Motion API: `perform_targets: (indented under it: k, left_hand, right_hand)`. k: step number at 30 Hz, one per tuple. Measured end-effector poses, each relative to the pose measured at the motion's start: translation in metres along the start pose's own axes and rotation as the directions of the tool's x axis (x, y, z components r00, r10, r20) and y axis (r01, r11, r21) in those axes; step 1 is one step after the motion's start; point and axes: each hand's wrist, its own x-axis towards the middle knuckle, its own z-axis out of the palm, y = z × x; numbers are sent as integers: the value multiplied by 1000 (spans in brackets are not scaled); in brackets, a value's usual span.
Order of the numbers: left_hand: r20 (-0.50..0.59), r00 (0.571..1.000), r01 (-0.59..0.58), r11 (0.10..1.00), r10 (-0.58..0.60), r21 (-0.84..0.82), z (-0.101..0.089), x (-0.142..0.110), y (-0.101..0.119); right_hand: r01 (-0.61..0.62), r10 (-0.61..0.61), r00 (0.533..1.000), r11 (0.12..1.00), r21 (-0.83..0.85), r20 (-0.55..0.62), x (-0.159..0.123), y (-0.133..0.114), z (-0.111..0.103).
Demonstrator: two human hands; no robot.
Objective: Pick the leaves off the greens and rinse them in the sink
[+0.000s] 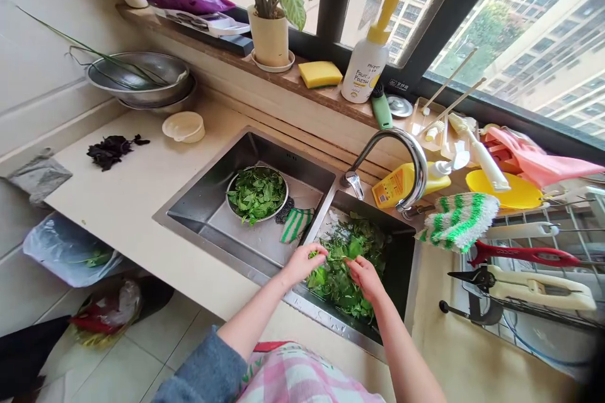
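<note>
Over the right basin (pixel 401 277) of the double sink, my left hand (pixel 305 262) and my right hand (pixel 365 277) are both closed on one thin green stem (pixel 336 259), stretched between their fingertips. Beneath them, leafy greens (pixel 350 293) fill much of this basin, wet and loose. In the left basin (pixel 198 204) stands a round bowl (pixel 285 194) heaped with picked green leaves (pixel 258 192). Beside that bowl lie a dark scouring pad (pixel 284 210) and a green-striped cloth (pixel 297 225).
A curved faucet (pixel 418 164) arches over the right basin. To the right, a striped cloth (pixel 460 220) hangs near a rack holding pruning shears (pixel 539 286). Dark leaves (pixel 112 151), a cream dish (pixel 184 128) and stacked metal bowls (pixel 142 85) occupy the left counter. A soap bottle (pixel 363 69) stands on the sill.
</note>
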Motion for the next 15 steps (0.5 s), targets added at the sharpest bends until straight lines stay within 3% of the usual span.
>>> perform_targets:
  k: [3,6,10,15]
  left_hand:
    - [80,988,-148,966,133,210,22,6,-12]
    - [128,975,-208,948,182,240,36,7,-16]
    - [104,989,-112,990,104,80,38,0,-8]
    - [161,987,15,991,7,-133,29,-12,4]
  right_hand:
    - [-19,10,999,979,202,45,-25,-14,2]
    - [-55,27,995,952,300,97,-40,-20,13]
    - [-90,35,989,911,402,141,-50,-21,25]
    - [-99,30,988,870,484,149,-58,-22,23]
